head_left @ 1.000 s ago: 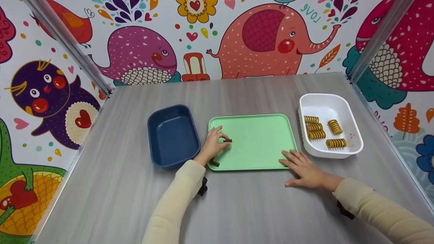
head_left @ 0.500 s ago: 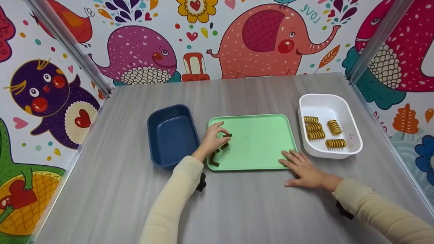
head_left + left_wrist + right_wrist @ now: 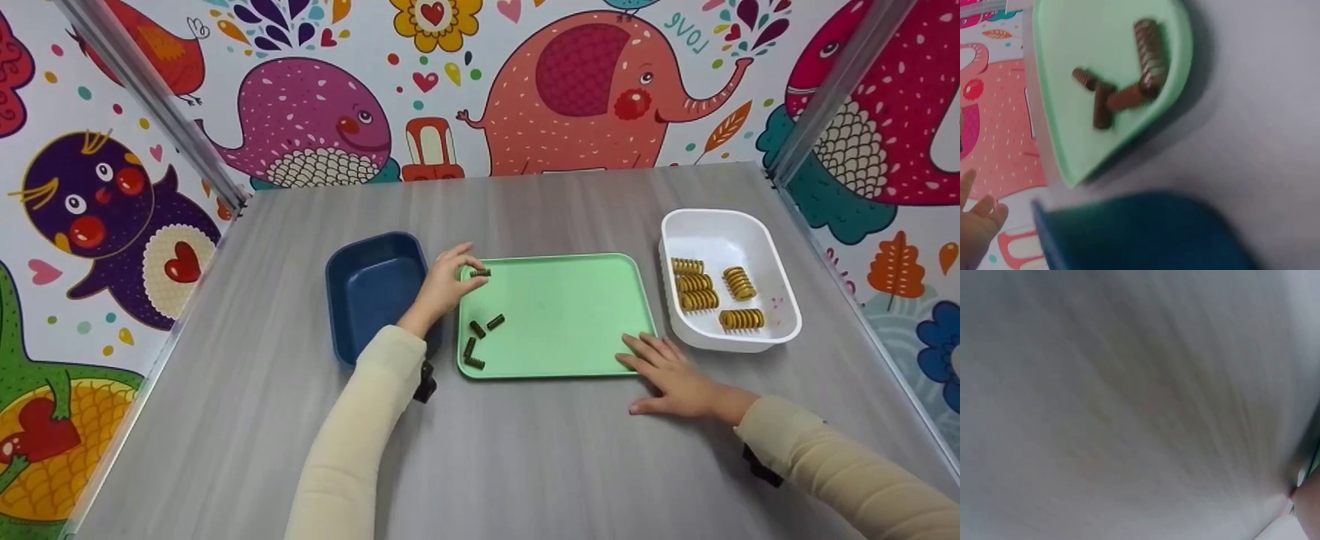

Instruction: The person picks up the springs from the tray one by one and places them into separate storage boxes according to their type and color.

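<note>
Left hand [image 3: 442,283] pinched one dark coil [image 3: 481,273] — clearing the tray rim [image 3: 555,375] seemed advisable; right hand [image 3: 676,379] lay spread, unloaded.

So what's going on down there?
A person's left hand pinches a small dark brown coil spring at the far left corner of a flat green rectangular tray. Four more dark brown springs lie on the tray's left side, while the right hand rests on its near right corner. A white rounded bin on the right holds five yellow springs. A dark blue rectangular bin stands at left.
</note>
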`<move>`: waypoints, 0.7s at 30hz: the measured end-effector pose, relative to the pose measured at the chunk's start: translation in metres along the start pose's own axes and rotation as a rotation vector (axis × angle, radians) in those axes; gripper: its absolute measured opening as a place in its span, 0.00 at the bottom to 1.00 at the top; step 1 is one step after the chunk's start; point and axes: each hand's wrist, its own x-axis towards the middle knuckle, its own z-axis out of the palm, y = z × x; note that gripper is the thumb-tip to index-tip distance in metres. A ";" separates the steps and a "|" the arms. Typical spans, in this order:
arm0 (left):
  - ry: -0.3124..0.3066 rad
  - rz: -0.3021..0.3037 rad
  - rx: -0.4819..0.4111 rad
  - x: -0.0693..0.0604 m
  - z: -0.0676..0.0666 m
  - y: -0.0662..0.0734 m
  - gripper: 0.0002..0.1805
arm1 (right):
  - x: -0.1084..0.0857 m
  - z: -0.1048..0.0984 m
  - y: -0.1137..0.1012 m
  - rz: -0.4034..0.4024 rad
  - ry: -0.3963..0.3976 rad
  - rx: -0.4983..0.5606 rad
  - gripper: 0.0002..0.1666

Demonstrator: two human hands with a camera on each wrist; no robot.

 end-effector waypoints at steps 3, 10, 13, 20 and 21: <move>0.036 0.000 0.011 0.001 -0.013 -0.002 0.09 | 0.000 -0.001 0.000 0.003 0.000 0.004 0.46; 0.114 -0.029 0.023 -0.005 -0.039 -0.014 0.09 | 0.001 -0.003 -0.003 0.001 -0.007 0.035 0.46; 0.129 -0.061 0.033 -0.009 -0.050 -0.021 0.09 | 0.001 -0.002 -0.003 -0.005 -0.002 0.029 0.46; 0.152 -0.141 0.060 -0.016 -0.068 -0.035 0.10 | 0.000 0.000 -0.001 -0.028 0.020 0.006 0.47; 0.158 -0.154 0.063 -0.017 -0.070 -0.037 0.10 | 0.000 0.000 -0.001 -0.027 0.021 0.004 0.47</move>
